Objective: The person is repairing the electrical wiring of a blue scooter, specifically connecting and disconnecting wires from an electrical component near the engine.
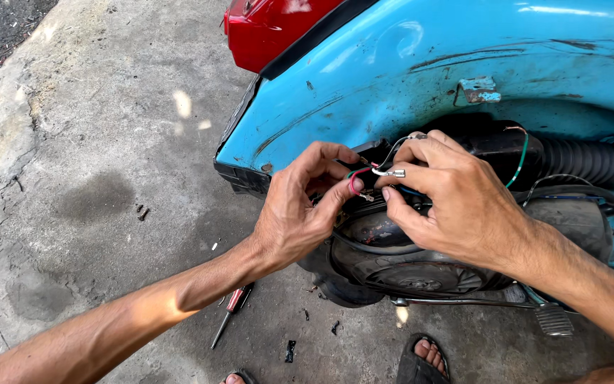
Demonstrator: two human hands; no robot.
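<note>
Sandalled toes [429, 353] and a screwdriver [232, 304] lie on the concrete [94, 178] beside the blue scooter [421, 64], whose black hose [584, 160] and engine cover [406, 267] crowd the opening. Both forearms reach in: left hand [296, 210] pinches a red wire [353, 181], right hand [453, 195] pinches a metal terminal [392, 172], fingertips almost touching.

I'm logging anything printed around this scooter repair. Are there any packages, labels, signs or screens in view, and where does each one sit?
None: no package, label, sign or screen shows.
The nearest thing to a tag is a small bare metal bracket on the blue scooter body, above the hands; it is squarish, with chipped blue paint and no visible marking.
</note>
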